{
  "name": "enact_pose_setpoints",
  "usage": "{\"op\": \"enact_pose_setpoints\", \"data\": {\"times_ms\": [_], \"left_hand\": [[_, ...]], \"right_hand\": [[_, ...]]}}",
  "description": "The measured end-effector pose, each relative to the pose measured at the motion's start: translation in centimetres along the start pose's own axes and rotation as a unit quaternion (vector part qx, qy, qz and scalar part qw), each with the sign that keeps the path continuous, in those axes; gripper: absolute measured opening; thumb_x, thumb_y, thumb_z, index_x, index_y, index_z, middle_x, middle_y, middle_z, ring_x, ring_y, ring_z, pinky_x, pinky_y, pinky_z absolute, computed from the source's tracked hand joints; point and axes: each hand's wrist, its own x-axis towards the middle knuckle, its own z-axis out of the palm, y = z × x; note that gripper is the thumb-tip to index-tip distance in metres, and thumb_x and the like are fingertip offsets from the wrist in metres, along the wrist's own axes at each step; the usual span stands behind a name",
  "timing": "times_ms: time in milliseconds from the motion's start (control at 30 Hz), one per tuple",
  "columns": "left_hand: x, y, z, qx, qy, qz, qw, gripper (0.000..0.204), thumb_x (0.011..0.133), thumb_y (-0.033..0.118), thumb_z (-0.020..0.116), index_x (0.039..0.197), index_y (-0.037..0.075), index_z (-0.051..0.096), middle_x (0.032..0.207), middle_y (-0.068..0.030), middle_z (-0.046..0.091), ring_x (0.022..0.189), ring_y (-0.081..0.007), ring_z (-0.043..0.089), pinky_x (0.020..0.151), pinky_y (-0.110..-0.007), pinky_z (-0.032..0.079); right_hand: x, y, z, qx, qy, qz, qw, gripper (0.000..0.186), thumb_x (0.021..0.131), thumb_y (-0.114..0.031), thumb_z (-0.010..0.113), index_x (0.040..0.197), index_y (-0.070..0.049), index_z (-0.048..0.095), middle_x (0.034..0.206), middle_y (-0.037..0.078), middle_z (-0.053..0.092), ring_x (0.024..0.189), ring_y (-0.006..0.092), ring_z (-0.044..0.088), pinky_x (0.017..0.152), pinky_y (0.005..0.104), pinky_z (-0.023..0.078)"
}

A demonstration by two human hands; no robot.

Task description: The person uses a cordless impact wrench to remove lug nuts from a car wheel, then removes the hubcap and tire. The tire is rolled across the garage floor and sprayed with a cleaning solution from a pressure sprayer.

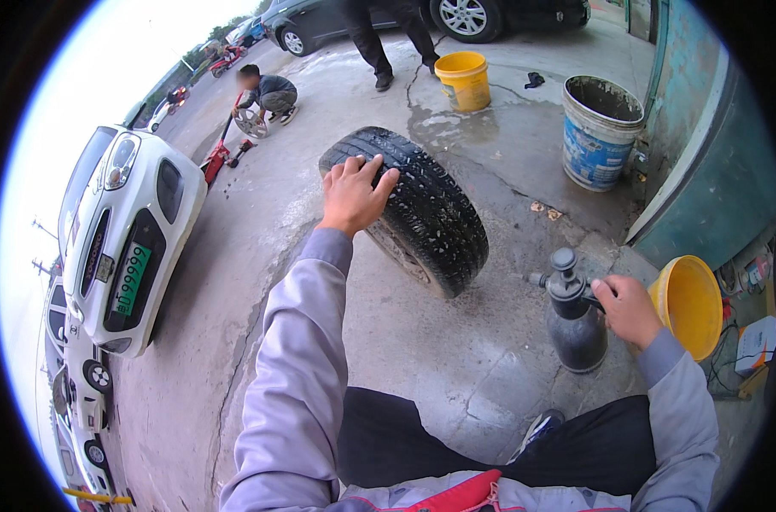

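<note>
A black car tire [431, 205] stands upright on its tread in front of me, its surface dotted with white specks or droplets. My left hand [356, 194] lies on top of the tread with the fingers spread, touching but not wrapped round it. To the right, my right hand [629, 311] is closed round the handle of a dark grey pump spray bottle [577, 337]. The bottle is upright, its nozzle pointing left toward the tire. Part of the wheel rim [398, 254] shows on the tire's left side. Whether the bottle rests on the ground I cannot tell.
A yellow bucket [688, 307] leans beside my right hand; a blue-and-white bucket [600, 136] and another yellow bucket [463, 83] stand farther off. A white car [140, 230] is at left. One person [277, 92] squats near a red floor jack [215, 162]; another stands at the back.
</note>
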Motion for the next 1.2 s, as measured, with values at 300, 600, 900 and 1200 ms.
{"op": "enact_pose_setpoints", "data": {"times_ms": [300, 600, 900, 1200], "left_hand": [[-1.0, 1.0, 0.5, 0.015, 0.037, 0.026, 0.999, 0.063, 0.102, 0.06, 0.056, 0.146, 0.017, 0.067, 0.145, -0.0188, 0.061, 0.137, -0.0409, 0.05, 0.118, -0.053, 0.033], [-1.6, 1.1, 1.4, -0.015, 0.085, 0.039, 0.995, 0.063, 0.098, 0.059, 0.062, 0.143, 0.014, 0.069, 0.138, -0.0169, 0.063, 0.132, -0.0384, 0.052, 0.119, -0.051, 0.032], [-0.7, 1.5, 2.4, -0.026, 0.136, 0.028, 0.99, 0.062, 0.097, 0.058, 0.065, 0.139, 0.013, 0.071, 0.135, -0.015, 0.063, 0.131, -0.0374, 0.052, 0.117, -0.05, 0.033], [-0.6, 1.3, 2.8, -0.015, 0.163, 0.053, 0.985, 0.061, 0.095, 0.058, 0.068, 0.135, 0.012, 0.073, 0.131, -0.015, 0.065, 0.125, -0.037, 0.055, 0.111, -0.05, 0.038]], "right_hand": [[1.2, 5.5, -0.5, 0.088, -0.073, 0.137, 0.984, 0.044, 0.091, -0.037, 0.083, 0.104, 0.003, 0.072, 0.077, 0.008, 0.07, 0.063, 0.0171, 0.066, 0.06, 0.0352, 0.052], [-2.1, 13.8, -5.6, -0.024, -0.172, 0.13, 0.976, 0.057, 0.076, -0.02, 0.09, 0.126, 0.001, 0.072, 0.115, 0.011, 0.078, 0.107, 0.0236, 0.073, 0.098, 0.0372, 0.056], [-3.4, 9.4, -7.2, -0.235, 0.043, 0.011, 0.971, 0.038, 0.07, -0.01, 0.08, 0.105, 0.0, 0.069, 0.1, 0.019, 0.069, 0.095, 0.036, 0.07, 0.089, 0.0434, 0.054], [-3.5, 10.1, -12.7, -0.191, 0.345, -0.087, 0.915, 0.031, 0.088, -0.001, 0.058, 0.119, 0.001, 0.059, 0.104, 0.015, 0.061, 0.099, 0.0253, 0.061, 0.097, 0.0371, 0.05]]}}
